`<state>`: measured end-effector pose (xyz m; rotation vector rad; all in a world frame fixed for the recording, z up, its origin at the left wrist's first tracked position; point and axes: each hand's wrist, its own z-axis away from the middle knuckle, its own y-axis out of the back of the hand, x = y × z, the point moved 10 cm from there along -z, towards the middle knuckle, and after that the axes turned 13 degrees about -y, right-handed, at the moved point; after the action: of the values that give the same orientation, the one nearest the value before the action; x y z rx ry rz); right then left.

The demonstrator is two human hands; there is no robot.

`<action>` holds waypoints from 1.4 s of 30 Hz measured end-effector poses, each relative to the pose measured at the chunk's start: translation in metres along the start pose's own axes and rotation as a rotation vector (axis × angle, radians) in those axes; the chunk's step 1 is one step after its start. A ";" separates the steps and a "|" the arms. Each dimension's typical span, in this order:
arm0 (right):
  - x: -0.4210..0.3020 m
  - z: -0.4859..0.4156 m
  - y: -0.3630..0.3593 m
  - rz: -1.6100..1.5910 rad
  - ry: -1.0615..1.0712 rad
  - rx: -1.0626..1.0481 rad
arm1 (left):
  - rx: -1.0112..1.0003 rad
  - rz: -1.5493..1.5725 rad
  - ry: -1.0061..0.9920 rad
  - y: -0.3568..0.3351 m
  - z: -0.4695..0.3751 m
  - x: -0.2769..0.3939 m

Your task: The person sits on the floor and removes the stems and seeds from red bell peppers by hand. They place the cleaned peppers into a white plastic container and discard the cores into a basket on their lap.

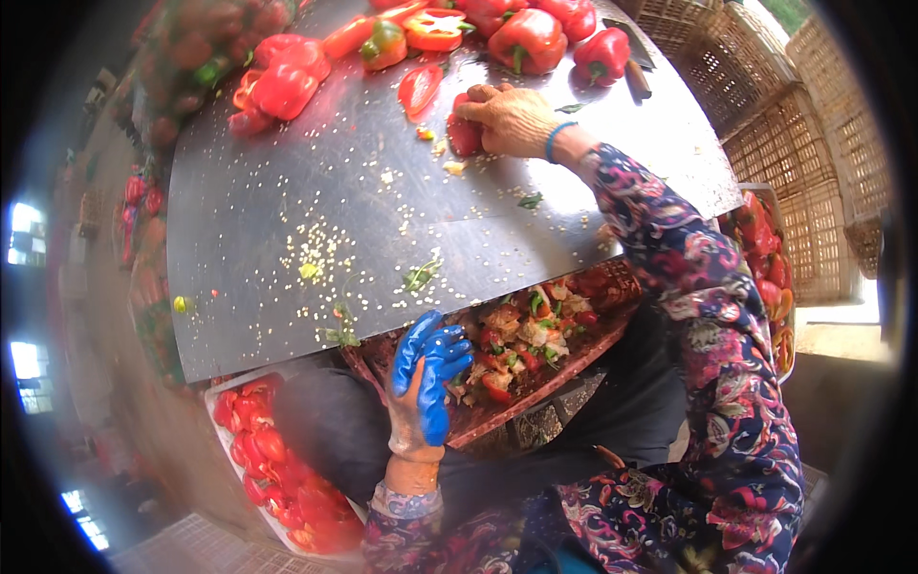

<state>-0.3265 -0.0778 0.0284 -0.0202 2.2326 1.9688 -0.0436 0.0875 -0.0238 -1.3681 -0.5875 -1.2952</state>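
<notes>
My right hand [509, 120], in a pale glove with a blue band at the wrist, grips a red bell pepper piece [465, 133] on the metal table [287, 186]. Beside it lies a cut red pepper piece [419, 90]. My left hand [429, 373], in a blue-coated glove, is raised at the table's near edge with its fingers bent; no object shows in it. Below that edge, a reddish crate [545, 402] holds pepper cores and scraps. Whole red bell peppers [527, 41] and a halved one [434, 30] lie along the far side.
A knife with a wooden handle [637, 79] lies at the far right. Seeds and leaf bits [423, 273] are scattered on the table. Crates of red pepper pieces stand at lower left [265, 445] and right [767, 251]. Woven baskets [774, 143] are stacked at right.
</notes>
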 end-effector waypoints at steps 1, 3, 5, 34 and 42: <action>-0.005 -0.011 -0.005 0.027 0.007 0.013 | 0.013 0.012 0.002 0.002 0.000 0.000; 0.000 -0.025 -0.014 0.144 -0.094 -0.027 | 0.006 0.016 -0.005 0.005 0.002 -0.002; -0.001 -0.022 0.002 -0.090 -0.106 0.125 | -0.016 0.042 -0.011 0.004 0.004 -0.001; -0.036 -0.105 -0.024 -0.018 -0.129 0.148 | -0.024 0.202 0.191 0.002 0.028 -0.007; -0.150 -0.047 0.040 -1.290 0.046 -0.292 | 0.019 0.159 0.261 0.000 0.029 -0.012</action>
<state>-0.1889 -0.1340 0.0927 -1.1869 1.2354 1.4183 -0.0366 0.1176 -0.0285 -1.1812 -0.3049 -1.3079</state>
